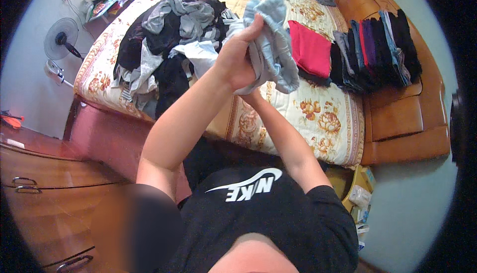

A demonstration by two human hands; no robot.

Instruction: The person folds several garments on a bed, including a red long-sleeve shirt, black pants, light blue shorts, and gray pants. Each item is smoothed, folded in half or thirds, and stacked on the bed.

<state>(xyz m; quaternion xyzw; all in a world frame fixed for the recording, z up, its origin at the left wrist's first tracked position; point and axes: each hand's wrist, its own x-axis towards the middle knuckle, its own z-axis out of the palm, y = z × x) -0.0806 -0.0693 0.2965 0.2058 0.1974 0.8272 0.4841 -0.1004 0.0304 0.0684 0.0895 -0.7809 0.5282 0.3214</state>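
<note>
1. Pale-blue garment is above the bed, fingers of the left hand clamped on it.
2. Heaped clothes lie left, folded clothes right.
3. Right hand, blocked, mostly hidden: cannot tell its fingers.

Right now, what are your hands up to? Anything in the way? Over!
Left hand gripping pale-blue gathered cloth garment. Right hand mostly hidden. Nothing seen blocking; rumpled black, grey and white clothes heap lies left.

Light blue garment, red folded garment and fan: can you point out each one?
Light blue garment (pixel 279 49): head view, on its bunched middle.
Red folded garment (pixel 311 49): head view, on its upper face.
Fan (pixel 61 38): head view, on its dark hub.
</note>
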